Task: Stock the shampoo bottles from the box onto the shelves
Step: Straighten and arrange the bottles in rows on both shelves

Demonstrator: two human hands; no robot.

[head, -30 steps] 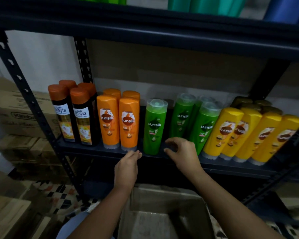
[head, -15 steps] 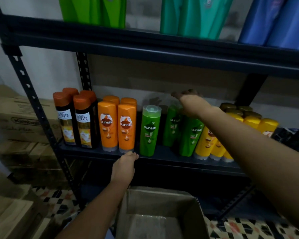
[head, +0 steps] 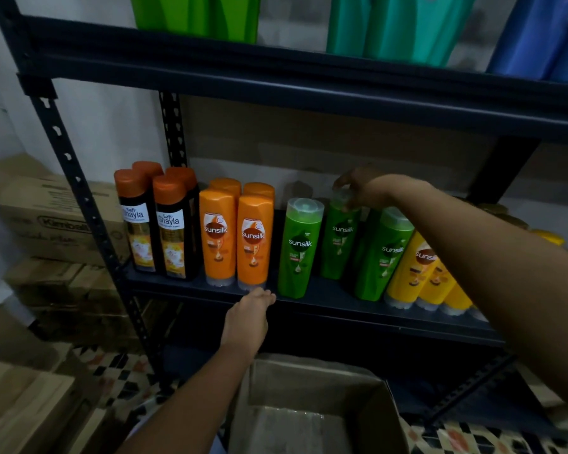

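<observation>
Shampoo bottles (head: 299, 247) are standing in colour groups along the middle shelf (head: 358, 309), and the box (head: 312, 411) below you is showing no bottles, so stocking is looking nearly done, pending straightening. You are curling your right hand (head: 364, 188) over the cap of a rear green bottle (head: 340, 237), while your left hand (head: 248, 317) is resting flat-fingered on the shelf edge, holding nothing. Yellow bottles (head: 413, 270) are crowding the right side beneath your forearm; cartons (head: 56, 217) are sitting left of the rack.
</observation>
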